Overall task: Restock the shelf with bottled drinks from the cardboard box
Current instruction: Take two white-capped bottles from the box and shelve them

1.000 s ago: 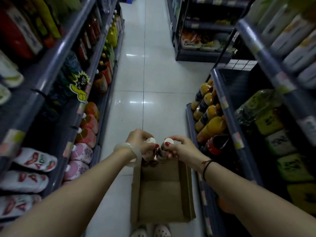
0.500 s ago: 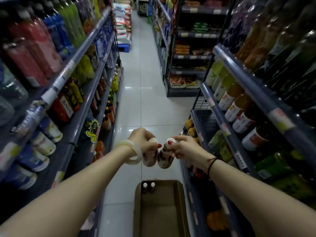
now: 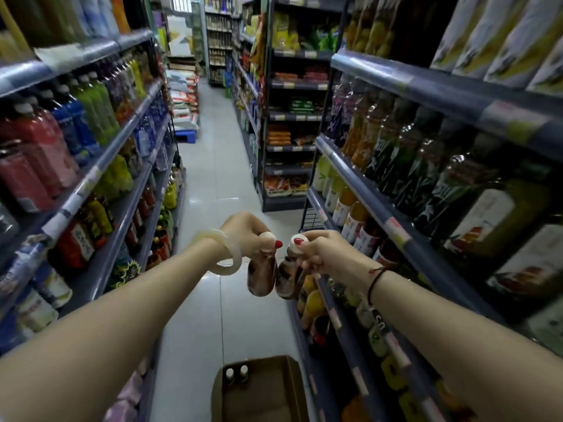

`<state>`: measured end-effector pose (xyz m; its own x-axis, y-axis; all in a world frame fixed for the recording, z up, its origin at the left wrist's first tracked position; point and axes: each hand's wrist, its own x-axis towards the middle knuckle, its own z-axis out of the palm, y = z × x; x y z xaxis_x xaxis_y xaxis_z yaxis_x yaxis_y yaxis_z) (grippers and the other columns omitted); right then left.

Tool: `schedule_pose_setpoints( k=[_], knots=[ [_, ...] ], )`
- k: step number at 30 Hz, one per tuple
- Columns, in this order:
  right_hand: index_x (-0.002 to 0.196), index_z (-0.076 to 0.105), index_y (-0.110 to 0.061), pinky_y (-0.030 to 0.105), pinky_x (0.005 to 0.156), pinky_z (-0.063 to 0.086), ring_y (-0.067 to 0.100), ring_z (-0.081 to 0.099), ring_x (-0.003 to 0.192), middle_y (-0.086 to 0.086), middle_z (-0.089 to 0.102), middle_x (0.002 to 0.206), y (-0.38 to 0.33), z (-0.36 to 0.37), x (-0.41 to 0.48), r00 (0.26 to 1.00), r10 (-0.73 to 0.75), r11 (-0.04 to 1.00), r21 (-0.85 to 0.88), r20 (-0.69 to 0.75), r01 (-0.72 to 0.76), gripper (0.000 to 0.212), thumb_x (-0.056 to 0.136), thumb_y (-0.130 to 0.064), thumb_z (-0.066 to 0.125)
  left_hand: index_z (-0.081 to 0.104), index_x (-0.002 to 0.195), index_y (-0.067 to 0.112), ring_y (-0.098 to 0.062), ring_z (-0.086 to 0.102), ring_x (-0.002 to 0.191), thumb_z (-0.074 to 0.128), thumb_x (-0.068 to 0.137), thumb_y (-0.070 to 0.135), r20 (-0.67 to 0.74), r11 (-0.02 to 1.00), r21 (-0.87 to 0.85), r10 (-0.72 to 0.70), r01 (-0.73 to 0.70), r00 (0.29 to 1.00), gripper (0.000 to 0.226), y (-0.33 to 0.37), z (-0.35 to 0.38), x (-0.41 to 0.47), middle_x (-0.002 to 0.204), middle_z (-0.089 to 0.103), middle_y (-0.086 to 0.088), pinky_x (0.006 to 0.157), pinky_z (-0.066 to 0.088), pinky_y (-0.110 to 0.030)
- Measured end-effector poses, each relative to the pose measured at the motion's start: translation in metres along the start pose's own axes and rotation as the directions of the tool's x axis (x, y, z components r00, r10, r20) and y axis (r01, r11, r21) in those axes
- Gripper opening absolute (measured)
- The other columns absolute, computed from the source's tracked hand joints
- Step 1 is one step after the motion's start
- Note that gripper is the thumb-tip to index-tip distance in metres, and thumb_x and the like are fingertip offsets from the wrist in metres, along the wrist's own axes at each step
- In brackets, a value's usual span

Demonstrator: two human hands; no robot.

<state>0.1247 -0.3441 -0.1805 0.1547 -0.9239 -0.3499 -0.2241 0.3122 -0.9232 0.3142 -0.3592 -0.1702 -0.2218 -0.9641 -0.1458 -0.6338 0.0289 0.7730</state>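
— What lies nearest?
— At the person's feet an open brown cardboard box stands on the floor. Two white-capped bottles stand in its far left corner, and the rest of what shows looks bare.
— And the hands?
— They are above the box, out over the aisle. The left hand has its fingers curled round the neck of a small brown bottle with a white cap. The right hand grips a second bottle of the same kind, the same way. The two hang side by side, touching or nearly so.
— Which step, then?
— The carry, I judge: both are lifted out but not yet shelved. The next move calls for a turn to the grey metal shelf, probably this one on the right. Then a gap must be found behind its front edge and each bottle set upright.
— The room?
— It is a narrow shop aisle of pale glossy floor tiles. The left shelves are full of drinks, and snack racks stand at the far end.
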Motion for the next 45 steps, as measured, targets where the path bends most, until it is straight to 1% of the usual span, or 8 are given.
schedule_pose_setpoints(
  k=[3, 10, 16, 20, 27, 31, 39, 45],
  knots=[
    [0.109, 0.066, -0.005, 0.021, 0.051, 0.042, 0.009, 0.059, 0.046, 0.012, 0.070, 0.076, -0.004, -0.015, -0.016, 0.999, 0.001, 1.000, 0.025, -0.046, 0.000, 0.021, 0.091, -0.011, 0.058, 0.072, 0.069, 0.008, -0.023, 0.073, 0.076, 0.071, 0.080, 0.025, 0.051, 0.999, 0.008, 0.049, -0.049, 0.998, 0.021, 0.023, 0.002, -0.001, 0.071, 0.071, -0.006, 0.080, 0.060, -0.044],
    [0.099, 0.067, -0.005, 0.017, 0.044, 0.042, 0.008, 0.057, 0.044, 0.008, 0.068, 0.068, -0.012, -0.040, -0.072, 0.985, -0.031, 0.996, 0.081, -0.169, 0.045, 0.013, 0.092, -0.009, 0.056, 0.074, 0.090, 0.000, -0.016, 0.074, 0.072, 0.070, 0.084, 0.023, 0.155, 0.982, 0.073, 0.163, -0.176, 0.974, 0.023, 0.071, 0.011, -0.011, 0.085, 0.074, -0.010, 0.061, 0.061, -0.021],
    [0.102, 0.067, -0.003, 0.017, 0.041, 0.043, 0.009, 0.057, 0.042, 0.010, 0.068, 0.061, -0.005, -0.045, -0.130, 0.939, 0.018, 0.986, 0.160, -0.343, 0.040, 0.015, 0.090, -0.007, 0.060, 0.074, 0.089, -0.001, -0.023, 0.075, 0.075, 0.068, 0.085, 0.022, 0.287, 0.952, 0.087, 0.259, -0.295, 0.922, 0.024, 0.099, 0.029, -0.028, 0.085, 0.075, -0.015, 0.076, 0.062, -0.042],
    [0.104, 0.068, -0.002, 0.023, 0.052, 0.044, 0.014, 0.059, 0.050, 0.018, 0.069, 0.075, 0.008, -0.049, -0.169, 0.884, 0.065, 0.981, 0.192, -0.462, 0.029, 0.018, 0.089, -0.007, 0.060, 0.076, 0.084, 0.008, -0.016, 0.071, 0.066, 0.069, 0.085, 0.022, 0.350, 0.912, 0.095, 0.346, -0.400, 0.870, 0.016, 0.116, 0.047, -0.044, 0.077, 0.073, -0.007, 0.071, 0.061, -0.037],
    [0.097, 0.068, -0.006, 0.017, 0.041, 0.041, 0.011, 0.060, 0.048, 0.018, 0.069, 0.077, 0.028, -0.057, -0.237, 0.788, 0.121, 0.971, 0.238, -0.604, 0.033, 0.012, 0.090, -0.007, 0.058, 0.075, 0.093, 0.005, -0.025, 0.073, 0.083, 0.066, 0.088, 0.020, 0.501, 0.851, 0.032, 0.440, -0.525, 0.745, 0.019, 0.150, 0.079, -0.079, 0.089, 0.075, -0.016, 0.082, 0.059, -0.042],
    [0.105, 0.066, -0.002, 0.019, 0.041, 0.041, 0.013, 0.061, 0.047, 0.015, 0.070, 0.071, 0.038, -0.058, -0.276, 0.704, 0.161, 0.957, 0.283, -0.692, 0.060, 0.017, 0.090, -0.005, 0.059, 0.074, 0.098, 0.005, -0.006, 0.071, 0.064, 0.064, 0.089, 0.017, 0.576, 0.848, -0.039, 0.451, -0.528, 0.682, 0.018, 0.174, 0.101, -0.099, 0.082, 0.074, -0.008, 0.060, 0.057, -0.017],
    [0.095, 0.069, -0.009, 0.019, 0.042, 0.042, 0.011, 0.060, 0.043, 0.006, 0.068, 0.054, 0.057, -0.060, -0.353, 0.546, 0.208, 0.957, 0.284, -0.812, 0.058, 0.010, 0.090, -0.009, 0.060, 0.070, 0.105, -0.003, -0.024, 0.075, 0.079, 0.066, 0.088, 0.014, 0.706, 0.839, -0.154, 0.463, -0.522, 0.535, 0.024, 0.214, 0.150, -0.142, 0.098, 0.073, -0.017, 0.083, 0.060, -0.040],
    [0.105, 0.065, -0.002, 0.018, 0.040, 0.044, 0.010, 0.060, 0.040, 0.014, 0.065, 0.061, 0.067, -0.057, -0.413, 0.451, 0.221, 0.958, 0.280, -0.865, 0.067, 0.016, 0.092, -0.005, 0.056, 0.072, 0.098, -0.003, -0.016, 0.074, 0.068, 0.066, 0.087, 0.014, 0.744, 0.796, -0.204, 0.505, -0.570, 0.438, 0.021, 0.241, 0.178, -0.184, 0.086, 0.074, -0.011, 0.056, 0.058, -0.017]
  ],
)
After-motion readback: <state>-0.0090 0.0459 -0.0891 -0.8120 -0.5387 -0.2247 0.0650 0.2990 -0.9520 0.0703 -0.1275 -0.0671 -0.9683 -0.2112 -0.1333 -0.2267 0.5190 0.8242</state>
